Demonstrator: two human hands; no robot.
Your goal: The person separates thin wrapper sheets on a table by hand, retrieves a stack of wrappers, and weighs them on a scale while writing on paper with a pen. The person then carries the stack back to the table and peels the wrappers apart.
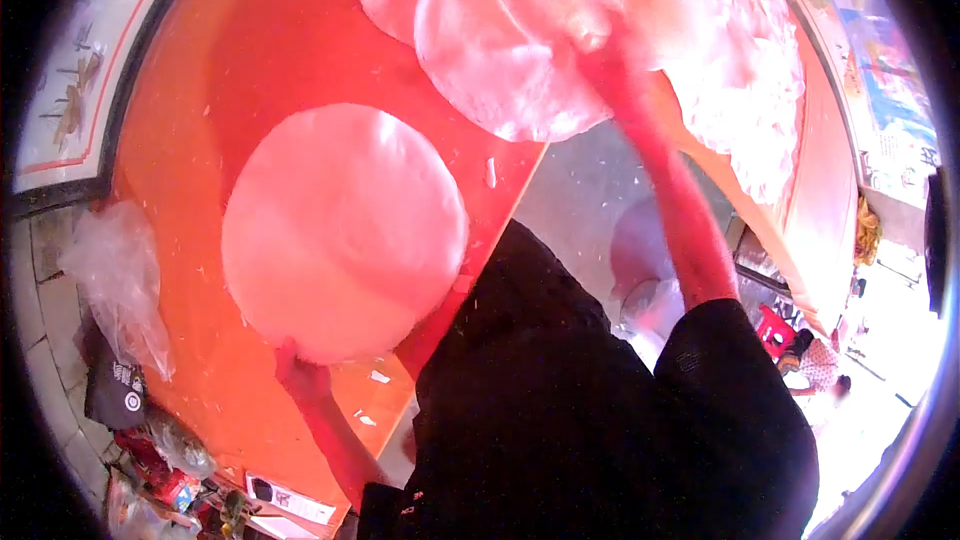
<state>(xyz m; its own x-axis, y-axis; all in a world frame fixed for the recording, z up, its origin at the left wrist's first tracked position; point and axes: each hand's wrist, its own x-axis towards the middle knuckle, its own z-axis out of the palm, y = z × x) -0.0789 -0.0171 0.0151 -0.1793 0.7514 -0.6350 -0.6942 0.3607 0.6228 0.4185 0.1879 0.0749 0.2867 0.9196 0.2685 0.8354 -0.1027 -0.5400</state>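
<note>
Head: plastic bag (122, 275), round sheet (345, 230)

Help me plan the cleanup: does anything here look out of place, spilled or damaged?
Small pale scraps lie loose on the orange table near the flat round sheet; they look odd because the sheet looks whole. No liquid spill stands out. Glare over the pile near the right hand makes damage there hard to judge.

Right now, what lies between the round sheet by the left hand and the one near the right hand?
From the first round sheet across, the head view shows reddish tabletop and a small pale scrap near its edge.
</note>
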